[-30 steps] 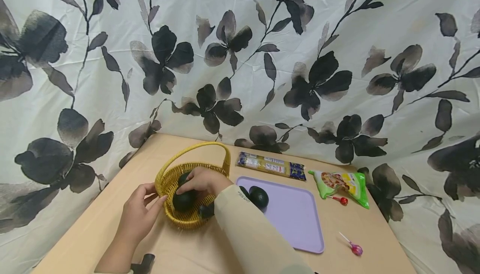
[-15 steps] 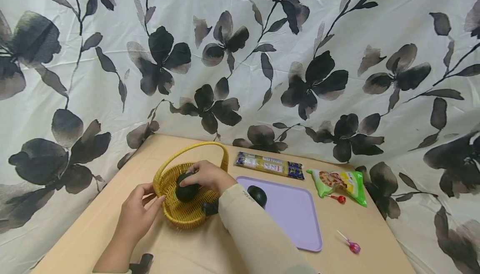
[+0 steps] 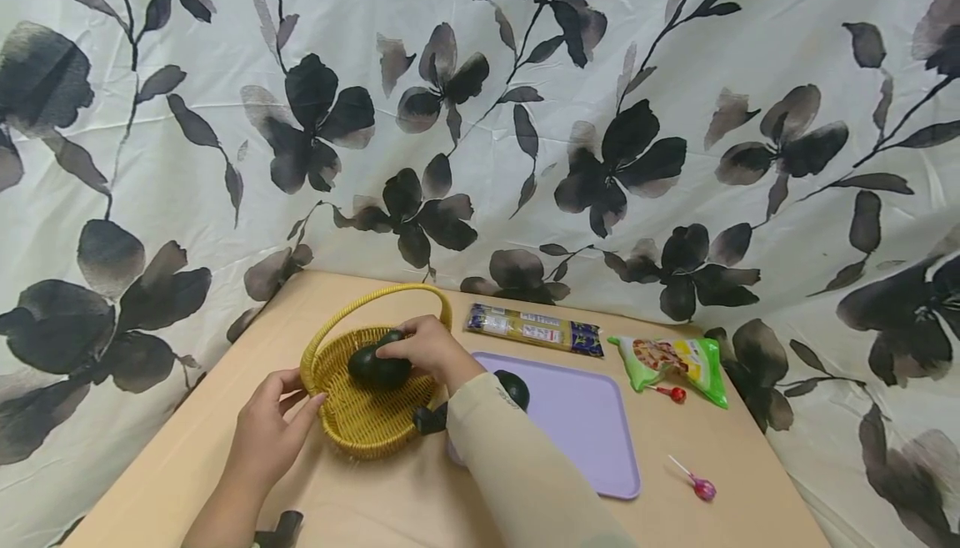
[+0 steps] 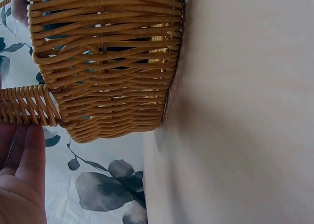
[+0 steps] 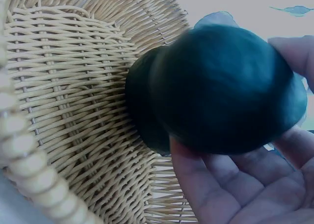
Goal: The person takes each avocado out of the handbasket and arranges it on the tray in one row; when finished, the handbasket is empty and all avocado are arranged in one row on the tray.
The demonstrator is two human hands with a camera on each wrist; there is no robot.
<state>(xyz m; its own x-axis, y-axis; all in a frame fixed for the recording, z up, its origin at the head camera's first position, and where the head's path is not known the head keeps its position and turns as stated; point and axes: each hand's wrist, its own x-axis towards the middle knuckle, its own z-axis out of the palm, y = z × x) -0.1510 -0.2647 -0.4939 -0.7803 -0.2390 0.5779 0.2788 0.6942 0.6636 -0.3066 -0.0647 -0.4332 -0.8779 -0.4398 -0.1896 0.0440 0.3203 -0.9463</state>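
Observation:
A yellow wicker basket (image 3: 367, 431) with a tall hoop handle stands at the left of the table. My left hand (image 3: 266, 423) grips it where the handle meets the left rim; in the left wrist view my fingertips (image 4: 33, 148) lie against the handle's woven base. Over the basket's back right part, my right hand (image 3: 435, 348) holds a dark green avocado (image 5: 230, 91) between thumb and fingers. Another dark avocado (image 5: 142, 101) sits in the basket, partly hidden behind the held one. One more avocado (image 3: 513, 389) is on the lilac tray (image 3: 592, 439), partly covered by my right sleeve.
Behind the tray lies a long pack of spaghetti (image 3: 532, 329). To its right are a green snack bag (image 3: 675, 360), a red lollipop (image 3: 677, 395) and, nearer, a pink lollipop (image 3: 702, 488). A flowered cloth (image 3: 510, 223) hangs along the table's back edge.
My right hand has shifted up and right inside the basket with the avocado, baring more of the basket's front floor. My left hand keeps its grip. The head view has turned slightly.

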